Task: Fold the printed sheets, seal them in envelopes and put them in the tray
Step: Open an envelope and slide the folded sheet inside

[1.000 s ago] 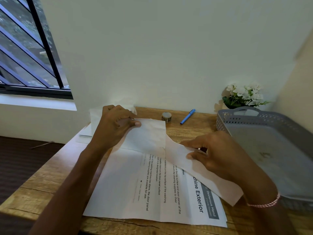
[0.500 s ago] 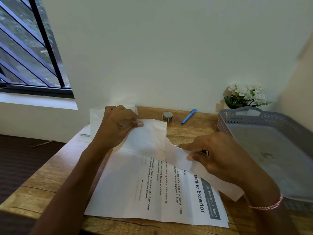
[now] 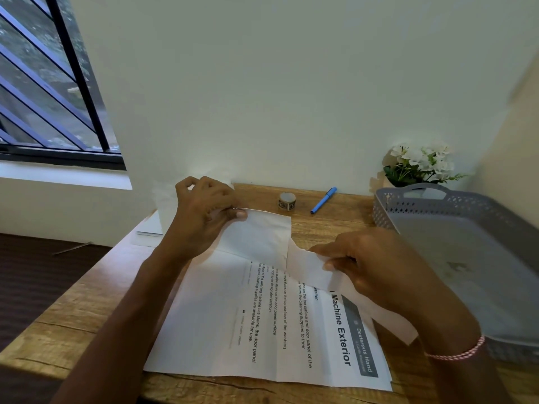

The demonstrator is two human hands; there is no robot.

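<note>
A printed sheet (image 3: 262, 325) lies on the wooden table (image 3: 73, 310), its far edge folded up toward me so the blank back shows. My left hand (image 3: 204, 217) pinches the folded-over part at its far left corner. My right hand (image 3: 370, 263) pinches the right portion of the folded flap, which is lifted and creased unevenly. A grey perforated tray (image 3: 431, 205) stands at the right, holding no envelopes. A stack of white papers or envelopes (image 3: 151, 228) lies at the far left, partly hidden behind my left hand.
A small sticker roll (image 3: 287, 200) and a blue pen (image 3: 323, 200) lie near the wall. A pot of white flowers (image 3: 417, 164) stands behind the tray. The table's left edge drops to a dark floor; a barred window is at the left.
The hands have barely moved. My right hand has drawn the flap's right part slightly toward me and tightened its crease; the left hand keeps pinching the far corner.
</note>
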